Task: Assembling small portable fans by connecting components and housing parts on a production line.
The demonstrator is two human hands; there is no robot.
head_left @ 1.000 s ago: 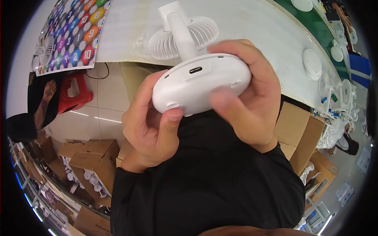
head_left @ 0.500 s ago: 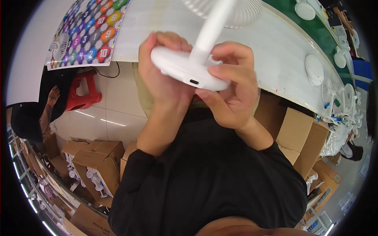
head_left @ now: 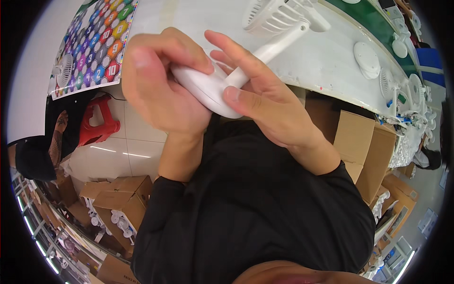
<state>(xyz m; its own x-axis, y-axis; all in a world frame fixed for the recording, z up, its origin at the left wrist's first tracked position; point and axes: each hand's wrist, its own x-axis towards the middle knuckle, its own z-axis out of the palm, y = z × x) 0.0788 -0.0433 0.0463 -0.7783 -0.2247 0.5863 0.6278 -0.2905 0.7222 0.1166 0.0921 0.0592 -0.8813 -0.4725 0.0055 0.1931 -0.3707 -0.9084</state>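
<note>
A white desk fan (head_left: 201, 90) is held up before me, tilted, its stem slanting up to the right and its slatted head over the table. My left hand (head_left: 158, 87) is closed round the left end of the rounded base, thumb side on top. At the lower end of the stem my right hand (head_left: 269, 97) grips the fan, thumb pressed on the base and fingers partly extended behind the stem. Both hands hide parts of the base. The charging port seen earlier does not show.
A white table (head_left: 326, 61) spans the front. A colourful hexagon-patterned sheet (head_left: 94, 47) lies left with a small fan on it. White round bases (head_left: 366, 59) and fan parts stand right. An open carton (head_left: 354, 142), a red stool (head_left: 100, 120) and another person's arm (head_left: 56, 137) are nearby.
The fan has turned in my hands; its stem leans further right and its port has gone out of sight. My left hand has moved left and curled over the base end.
</note>
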